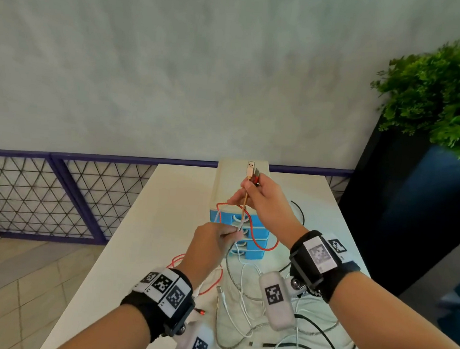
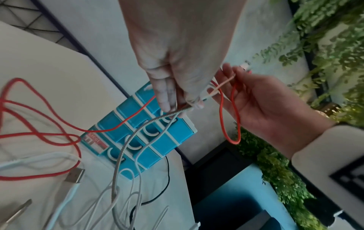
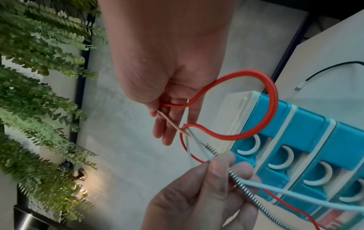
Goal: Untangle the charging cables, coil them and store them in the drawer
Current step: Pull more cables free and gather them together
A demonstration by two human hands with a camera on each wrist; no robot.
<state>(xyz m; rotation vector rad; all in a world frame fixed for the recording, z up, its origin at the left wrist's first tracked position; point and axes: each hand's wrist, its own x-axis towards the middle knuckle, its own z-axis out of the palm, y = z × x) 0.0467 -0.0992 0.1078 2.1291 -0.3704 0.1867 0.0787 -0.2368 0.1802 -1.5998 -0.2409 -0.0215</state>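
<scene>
Two hands are raised above the white counter [image 1: 167, 197], working on a knot of charging cables in front of a small blue drawer unit [image 1: 249, 230] that stands toward the far edge of the counter. The right hand [image 1: 265, 201] is the higher one; its grip is closed on a gold cable [image 1: 245, 205] just below the USB plug [image 1: 251, 167], which points upward, and a red cable [image 1: 248, 224] is caught in the same hold. In the right wrist view the red cable [image 3: 256, 109] makes a wide loop out of that palm and passes in front of the top of the drawer unit [image 3: 295, 124]. The left hand [image 1: 213, 241], lower and nearer, has its grip closed on a silver braided cable [image 2: 157, 118] and a white cable [image 2: 155, 138], pinched between thumb and fingertips [image 3: 216, 168] where the strands cross. From there the braided and white cables hang down past the drawer fronts to the counter. All the drawers look closed.

On the near half of the counter lie more loose loops: red cable toward the left edge, white and braided cables in the middle, and a black cable [image 1: 318, 330] toward the right edge and near corner. A white cable end with a silver plug [image 1: 219, 289] lies among them. Beyond the right edge stands a dark planter [image 1: 400, 213] of green foliage.
</scene>
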